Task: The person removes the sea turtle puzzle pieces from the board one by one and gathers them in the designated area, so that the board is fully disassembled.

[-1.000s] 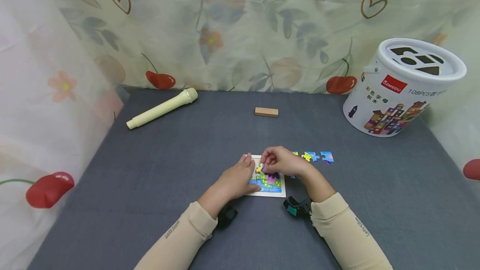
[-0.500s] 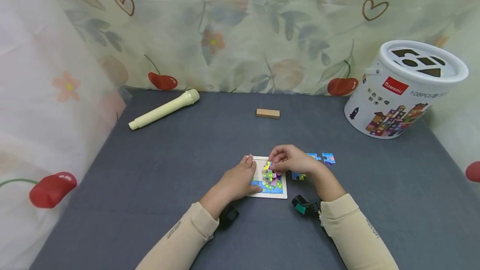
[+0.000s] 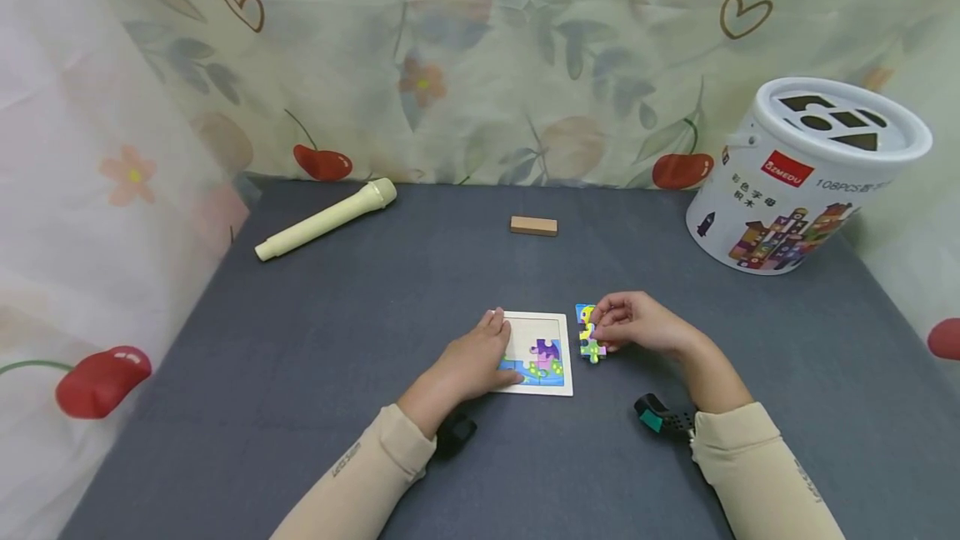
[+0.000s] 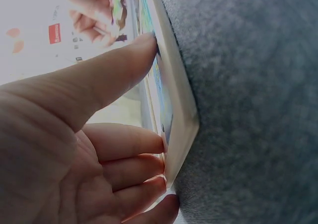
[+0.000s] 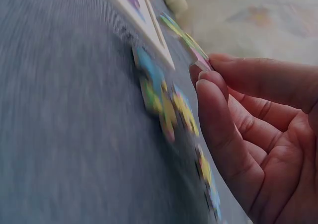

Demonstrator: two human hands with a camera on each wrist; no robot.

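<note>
My left hand [image 3: 467, 358] rests on the left side of a pale wooden puzzle tray [image 3: 568, 357]. Its thumb lies over the near edge, and in the left wrist view the fingertips [image 4: 155, 139] touch the tray's side. Purple, green and blue pieces [image 3: 543, 367] fill the tray's lower part; bare wood shows above. Just right of the tray, my right hand [image 3: 641, 323] pinches a green, yellow and pink jigsaw piece [image 5: 186, 39] between thumb and fingers, above the cloth. Loose jigsaw pieces [image 5: 151, 85] lie below that hand, blurred in the right wrist view and partly hidden in the head view.
Behind the tray lies a small wooden block [image 3: 533, 226]. A cream microphone-shaped stick [image 3: 326, 219] is at the back left. The white bucket [image 3: 798, 182] with shape holes in its lid stands at the back right, near the patterned curtain [image 3: 480, 65].
My right hand has moved from over the tray to its right side, still pinching the jigsaw piece. The purple piece and bare wood are now uncovered. My left hand has stayed put.
</note>
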